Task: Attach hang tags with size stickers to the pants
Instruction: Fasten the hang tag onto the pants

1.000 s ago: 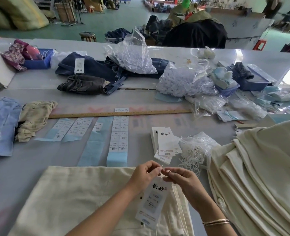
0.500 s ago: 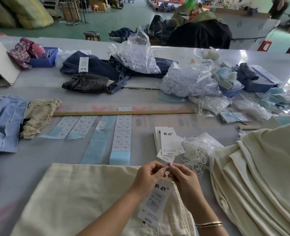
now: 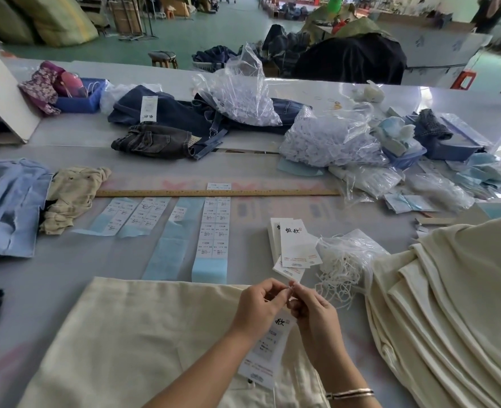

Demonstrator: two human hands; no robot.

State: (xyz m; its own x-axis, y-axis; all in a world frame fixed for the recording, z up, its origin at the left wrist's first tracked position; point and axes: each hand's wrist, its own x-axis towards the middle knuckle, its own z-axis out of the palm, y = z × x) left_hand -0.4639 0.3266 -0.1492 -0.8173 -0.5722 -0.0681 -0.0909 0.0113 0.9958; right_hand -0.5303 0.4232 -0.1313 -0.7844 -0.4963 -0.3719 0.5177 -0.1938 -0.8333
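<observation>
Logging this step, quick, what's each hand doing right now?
Left hand: fingers curled, pinching the white string of the hang tag.
Right hand: fingers curled, pinching the same string at its top.

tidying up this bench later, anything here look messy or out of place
The white strings spill out of their torn plastic bag in a tangle beside the hang tag stack. A beige garment lies crumpled left of the ruler, unlike the neatly stacked cream pants.
</observation>
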